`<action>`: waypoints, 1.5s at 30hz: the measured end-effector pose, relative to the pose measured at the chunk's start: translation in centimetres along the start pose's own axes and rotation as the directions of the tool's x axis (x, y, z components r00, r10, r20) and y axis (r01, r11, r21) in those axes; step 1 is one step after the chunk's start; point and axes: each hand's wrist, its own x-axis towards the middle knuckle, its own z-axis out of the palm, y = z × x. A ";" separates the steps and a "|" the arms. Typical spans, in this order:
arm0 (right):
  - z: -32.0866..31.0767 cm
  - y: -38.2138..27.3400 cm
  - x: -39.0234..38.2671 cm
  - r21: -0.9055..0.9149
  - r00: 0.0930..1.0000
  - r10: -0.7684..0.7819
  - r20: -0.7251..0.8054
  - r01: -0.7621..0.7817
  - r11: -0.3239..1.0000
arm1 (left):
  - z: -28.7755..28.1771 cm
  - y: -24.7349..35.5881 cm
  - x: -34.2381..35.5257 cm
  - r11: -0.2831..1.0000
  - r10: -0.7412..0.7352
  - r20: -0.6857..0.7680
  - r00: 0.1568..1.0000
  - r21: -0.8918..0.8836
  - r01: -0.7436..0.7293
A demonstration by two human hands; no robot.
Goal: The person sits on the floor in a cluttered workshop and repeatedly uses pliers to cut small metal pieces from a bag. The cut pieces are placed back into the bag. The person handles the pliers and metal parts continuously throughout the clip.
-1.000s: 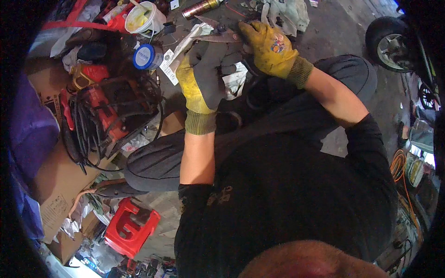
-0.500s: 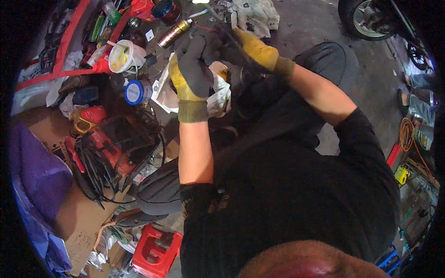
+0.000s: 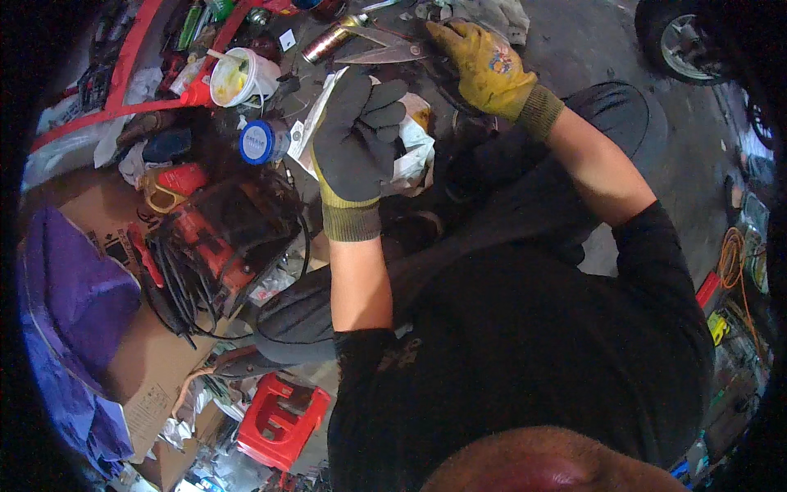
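Right hand (image 3: 489,67) gripped the shears (image 3: 384,49) at the handle end, up above the knees. Left hand (image 3: 358,135) hovered half-open, holding nothing. Shears looked stiff, heavy steel with sharp blades; best held by the handles.

Red stool (image 3: 275,422), white bucket (image 3: 239,76), spray can (image 3: 328,41)

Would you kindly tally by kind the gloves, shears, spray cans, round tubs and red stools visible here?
Gloves: 2, on the left hand and right hand
Metal shears: 1
Spray can: 1
Round tubs: 2, white tub, blue-lidded tub
Red stool: 1
Total: 7
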 end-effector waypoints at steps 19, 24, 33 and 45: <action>0.2 -3.9 -1.3 0.041 0.996 -0.092 -0.004 0.092 0.995 | 2.4 -1.4 -0.9 0.979 0.042 0.092 0.995 0.196 -0.060; 0.9 -2.9 -1.0 0.040 0.987 -0.148 -0.062 0.151 0.988 | 1.6 -0.7 -0.6 0.990 -0.020 0.144 0.989 0.142 -0.001; -0.3 -2.5 -1.2 -0.065 0.980 -0.198 -0.010 0.196 0.978 | -0.5 0.0 -1.9 0.913 -0.034 -0.032 0.999 0.406 0.044; -2.1 -3.5 -0.9 -0.102 0.968 -0.248 0.035 0.250 0.963 | 1.9 1.0 -2.8 0.697 0.008 -0.119 0.993 0.712 0.079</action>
